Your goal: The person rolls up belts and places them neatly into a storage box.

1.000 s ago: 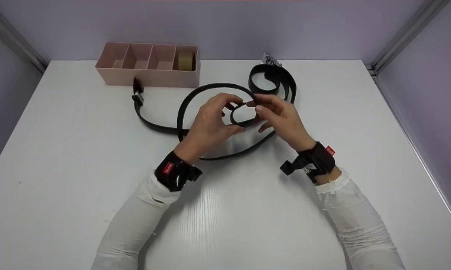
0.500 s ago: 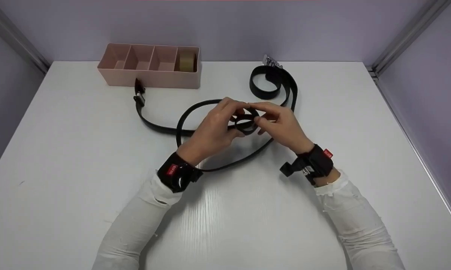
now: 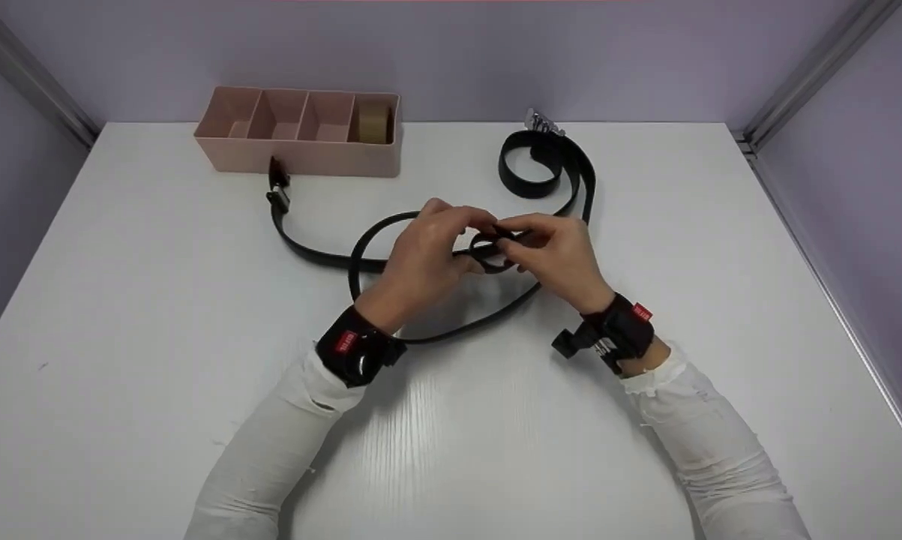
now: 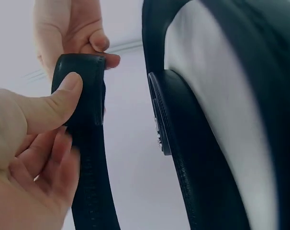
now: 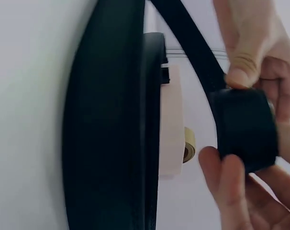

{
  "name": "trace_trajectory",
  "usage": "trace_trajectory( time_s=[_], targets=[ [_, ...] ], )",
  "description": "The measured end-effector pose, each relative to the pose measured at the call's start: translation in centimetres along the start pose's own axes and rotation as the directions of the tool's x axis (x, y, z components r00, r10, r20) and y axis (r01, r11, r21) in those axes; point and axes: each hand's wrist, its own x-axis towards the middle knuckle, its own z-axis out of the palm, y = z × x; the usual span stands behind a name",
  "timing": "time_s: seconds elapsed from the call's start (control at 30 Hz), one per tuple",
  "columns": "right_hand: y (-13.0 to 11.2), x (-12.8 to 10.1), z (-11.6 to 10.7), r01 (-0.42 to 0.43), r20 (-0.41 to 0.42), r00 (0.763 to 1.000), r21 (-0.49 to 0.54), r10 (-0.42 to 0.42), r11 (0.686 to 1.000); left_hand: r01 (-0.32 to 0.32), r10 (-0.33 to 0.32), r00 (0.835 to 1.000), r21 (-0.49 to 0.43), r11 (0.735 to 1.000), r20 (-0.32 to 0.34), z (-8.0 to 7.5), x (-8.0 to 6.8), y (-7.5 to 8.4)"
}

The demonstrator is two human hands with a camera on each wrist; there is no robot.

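Both hands meet over the middle of the white table, working on a black belt (image 5: 245, 127) whose end is rolled into a small coil. My left hand (image 3: 421, 259) pinches the coil, its thumb lying flat on the strap in the left wrist view. From the other side, my right hand (image 3: 567, 259) pinches the same coil between thumb and fingers. A wide loop of black strap (image 3: 465, 330) hangs below and around the hands. Further right lies a loosely coiled part of black strap (image 3: 529, 187), with a silver buckle (image 3: 540, 121) at the table's back edge.
A pink box (image 3: 301, 154) with several compartments stands at the back left; its right compartment holds a roll of tan tape (image 3: 373, 124). In front of it a strap end with a metal clasp (image 3: 279, 198) stands on edge. Panels (image 3: 451, 60) enclose the table.
The hands have drawn closer together and the coil between them has become smaller. The right hand has shifted slightly left, and the wide strap loop has sunk lower at its top.
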Motion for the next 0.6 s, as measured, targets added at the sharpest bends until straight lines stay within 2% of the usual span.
trace_trajectory(
  time_s=[0.13,0.27,0.33,0.4,0.43,0.47,0.57,0.6],
  targets=[
    [0.1,0.0,0.3,0.049,-0.049,0.998,-0.036,-0.05,0.998,-0.008,0.011,0.999,0.085,0.996,-0.031,0.1,0.0,0.2],
    [0.7,0.2,0.1,0.089,-0.085,0.992,-0.076,-0.095,0.993,-0.012,0.016,0.999,0.124,0.992,-0.033,-0.4,0.1,0.6],
    [1.5,0.4,0.0,0.108,-0.091,0.989,-0.094,-0.116,0.99,0.014,-0.014,1.0,0.148,0.989,0.002,-1.3,0.1,0.9],
    [2.4,0.6,-0.2,0.125,-0.084,0.987,-0.119,-0.136,0.985,0.075,-0.09,0.993,0.174,0.982,0.077,-2.5,0.1,1.3],
    [2.8,0.7,-0.4,0.139,-0.076,0.986,-0.133,-0.15,0.981,0.113,-0.138,0.983,0.19,0.975,0.124,-3.2,0.1,1.4],
    [3.2,0.8,-0.5,0.153,-0.071,0.984,-0.158,-0.165,0.976,0.164,-0.202,0.964,0.211,0.964,0.173,-3.8,0.1,1.4],
    [3.9,1.0,-0.8,0.198,-0.064,0.973,-0.25,-0.221,0.948,0.293,-0.358,0.889,0.244,0.924,0.285,-5.2,0.1,1.3],
    [4.0,1.0,-0.9,0.211,-0.064,0.969,-0.274,-0.237,0.938,0.318,-0.383,0.873,0.245,0.916,0.3,-5.3,0.1,1.2]
  ],
)
